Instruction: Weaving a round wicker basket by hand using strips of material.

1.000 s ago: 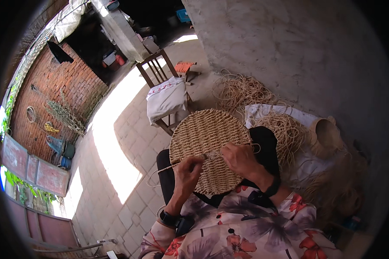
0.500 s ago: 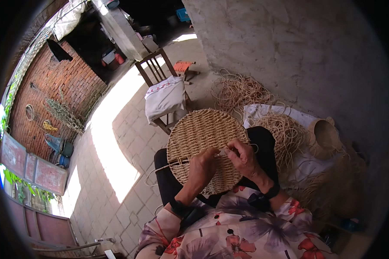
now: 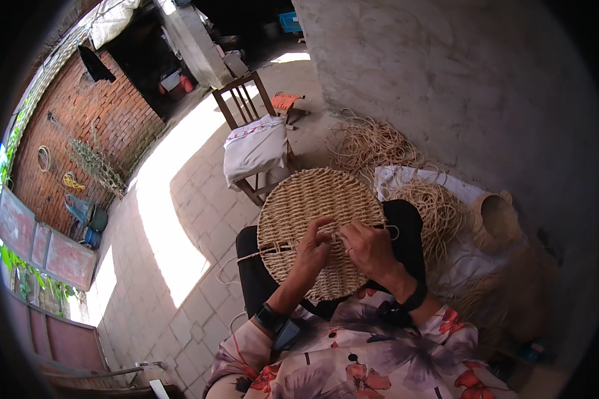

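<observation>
A round woven straw-coloured panel (image 3: 306,193) lies across my lap. Below its middle runs a dark slit-like gap between the woven rows, showing at the left. My left hand (image 3: 314,247) rests over this gap, its fingers bent around a pale cord (image 3: 335,229). Close beside it, my right hand (image 3: 369,249) has its fingertips pinched together on the same cord, just above the weave. The exact grip is partly hidden by the fingers. A loop of cord sticks out past the panel's right edge, and another strand trails off its left side to the floor.
Heaps of loose cord (image 3: 429,209) lie to my right, partly on a white cloth (image 3: 396,175). A tan woven basket (image 3: 496,219) lies beside them. Ahead stand a wooden chair (image 3: 253,149) with a cloth on its seat and a low orange-topped stool (image 3: 286,102).
My left hand has turned and its fingers have lifted and opened somewhat near the cord. My right hand has shifted slightly left, closer to the left fingertips. The panel stays in place.
</observation>
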Demonstrator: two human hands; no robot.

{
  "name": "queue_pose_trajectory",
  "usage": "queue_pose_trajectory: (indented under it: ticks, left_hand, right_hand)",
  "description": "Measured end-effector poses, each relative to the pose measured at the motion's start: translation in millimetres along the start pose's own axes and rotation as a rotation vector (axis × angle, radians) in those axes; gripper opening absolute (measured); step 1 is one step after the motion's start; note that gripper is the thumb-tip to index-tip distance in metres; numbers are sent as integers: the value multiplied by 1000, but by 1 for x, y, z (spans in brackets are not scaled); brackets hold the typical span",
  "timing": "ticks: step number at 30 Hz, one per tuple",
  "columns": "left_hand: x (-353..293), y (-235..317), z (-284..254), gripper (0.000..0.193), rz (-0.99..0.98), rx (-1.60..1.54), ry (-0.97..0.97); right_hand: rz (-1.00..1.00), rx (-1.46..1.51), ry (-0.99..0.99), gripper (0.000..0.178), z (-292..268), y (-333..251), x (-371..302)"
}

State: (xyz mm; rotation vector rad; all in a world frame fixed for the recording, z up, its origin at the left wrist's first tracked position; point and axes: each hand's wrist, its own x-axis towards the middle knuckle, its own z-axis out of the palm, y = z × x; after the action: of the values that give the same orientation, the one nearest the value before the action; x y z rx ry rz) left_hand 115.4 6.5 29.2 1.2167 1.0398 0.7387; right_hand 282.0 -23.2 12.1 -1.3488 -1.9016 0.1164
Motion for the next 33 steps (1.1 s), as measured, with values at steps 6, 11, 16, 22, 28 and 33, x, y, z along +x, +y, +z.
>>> queue_pose_trajectory:
  ticks: [6, 11, 16, 22, 28, 33]
  left_hand:
    - [5, -16, -7, 58, 79, 37, 23]
    - [3, -2, -13, 51, 120, 197, -59]
    - [5, 54, -51, 38, 124, 448, -281]
    - [41, 165, -72, 26, 569, 837, -368]
    - [56, 263, 12, 38, 764, 659, -480]
    - [-62, 203, 141, 29, 1054, 236, -1163]
  right_hand:
    - [27, -34, -69, 11, -2, -4, 3]
    - [37, -16, -57, 10, -5, -2, 5]
    - [140, 125, 0, 11, -47, 15, -16]
    - [558, 608, -81, 17, -58, 36, -28]
    - [540, 182, 271, 29, -32, 132, 5]
    - [467, -165, -161, 31, 20, 156, 9]
